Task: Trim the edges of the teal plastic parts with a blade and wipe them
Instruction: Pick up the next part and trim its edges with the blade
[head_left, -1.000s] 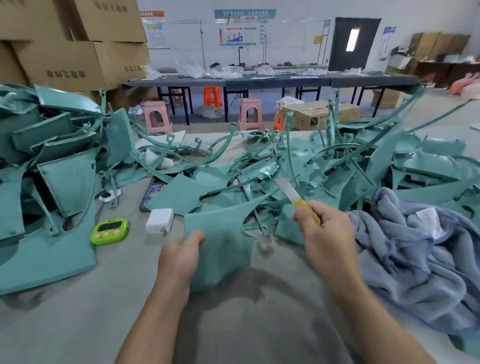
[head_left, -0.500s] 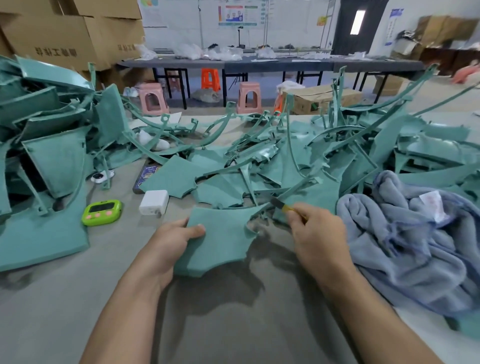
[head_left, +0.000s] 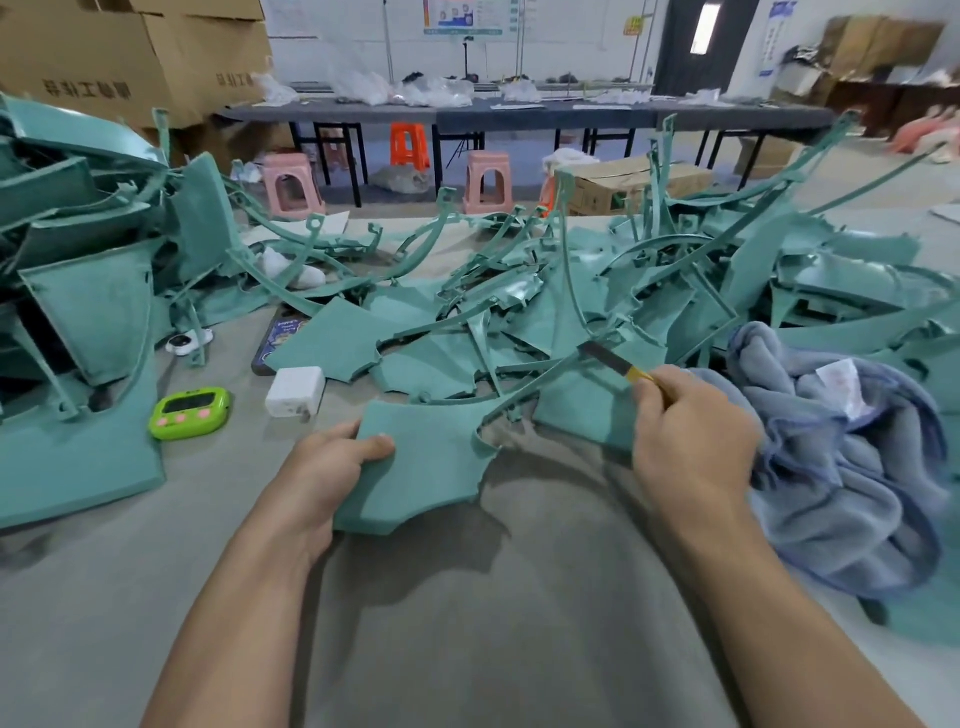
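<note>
Teal plastic crowds my feed. At nine o'clock a stack of panels (head_left: 88, 322) leans on the grey worktop (head_left: 467, 623). Just this side of it sit a green timer (head_left: 189, 414) and a white charger block (head_left: 295, 391).

Near centre the left hand (head_left: 327, 467) grips the teal part (head_left: 431, 467) by its nine o'clock edge, thumb flat on top and the other fingers curled at the rim. The plate's near edge is raised, with a shadow under it. That grip matches half a second ago.

From the plate's one o'clock corner a thin rib runs up toward the loose pile (head_left: 571, 291) at twelve. The blade (head_left: 605, 356) now lies against the far end of that rib. Half a second ago it was down by the plate's corner, and a second ago it was raised clear of the part. The right hand (head_left: 696, 436) has its fingers closed tight round the blade's yellow handle, knuckles toward me.

At three o'clock the grey-blue towel (head_left: 841, 467) lies bunched just beside that hand, where it lay before.
</note>
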